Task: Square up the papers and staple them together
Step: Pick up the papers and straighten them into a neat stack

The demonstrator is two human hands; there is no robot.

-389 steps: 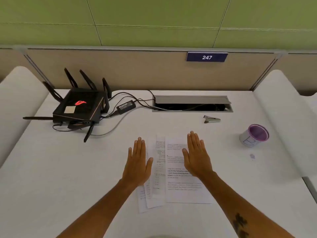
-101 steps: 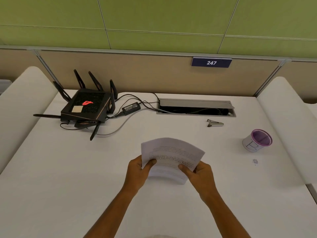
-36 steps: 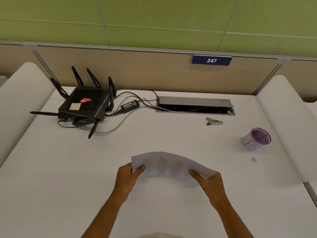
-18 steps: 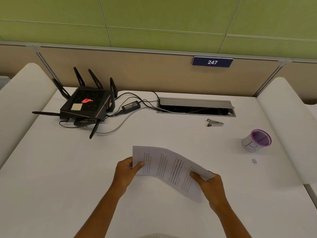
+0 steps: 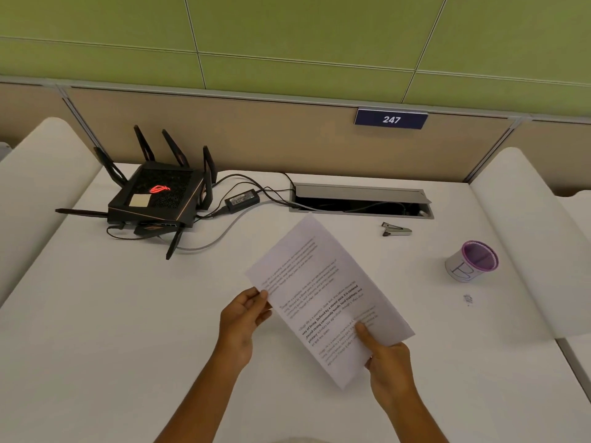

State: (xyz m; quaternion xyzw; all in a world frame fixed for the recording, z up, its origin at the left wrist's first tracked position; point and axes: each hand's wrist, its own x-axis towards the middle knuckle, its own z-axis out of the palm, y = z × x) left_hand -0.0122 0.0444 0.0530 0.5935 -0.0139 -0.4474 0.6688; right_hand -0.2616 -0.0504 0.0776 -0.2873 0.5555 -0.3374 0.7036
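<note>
White counter (image 5: 128, 330): left hand (image 5: 243, 318) and right hand (image 5: 388, 362) each pinched the papers (image 5: 323, 295), stack apparently squared. Next, judged: reach the stapler (image 5: 396, 229), far right.

The papers (image 5: 323, 292) at centre are white with grey and bold black print. The desk (image 5: 96, 314) is white. The router (image 5: 156, 199) at upper left is black with a glowing red logo and a pale yellow note. The cup (image 5: 471, 262) at right is white, purple-rimmed. The wall panels (image 5: 287, 36) are green, and the sign (image 5: 390, 119) navy with white numerals.
</note>
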